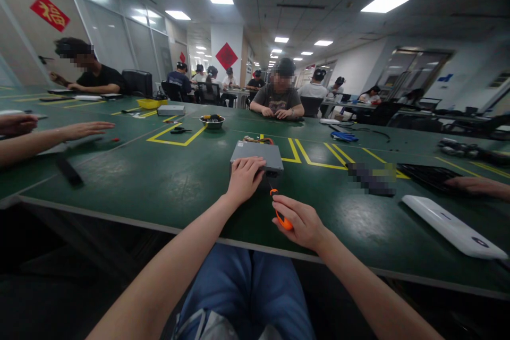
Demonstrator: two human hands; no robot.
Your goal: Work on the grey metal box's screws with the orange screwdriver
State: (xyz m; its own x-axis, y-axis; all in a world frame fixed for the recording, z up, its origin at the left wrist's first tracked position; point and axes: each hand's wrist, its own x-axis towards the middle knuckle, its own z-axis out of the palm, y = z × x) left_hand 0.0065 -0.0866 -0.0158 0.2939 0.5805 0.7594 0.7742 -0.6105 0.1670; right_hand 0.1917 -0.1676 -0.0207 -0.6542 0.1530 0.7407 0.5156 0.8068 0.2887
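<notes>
A grey metal power supply unit (261, 152) sits on the green table in front of me, with a bundle of coloured wires (258, 139) at its far side. My left hand (244, 178) lies over its near left part, fingers bent across the top and holding it; the thumb is hard to make out. Closed around an orange and black screwdriver (285, 221) is my right hand (302, 221), just right of and nearer than the unit. The thin shaft points up toward the unit's near face. Whether its tip touches the metal I cannot tell.
A metal bowl (212, 121) with tools stands beyond the unit, left of centre. Another grey box (171, 110) and a yellow basket (152, 102) lie farther left. At right are a white device (450, 226) and a co-worker's hand (470, 185). Another person's hand (85, 129) reaches in from the left.
</notes>
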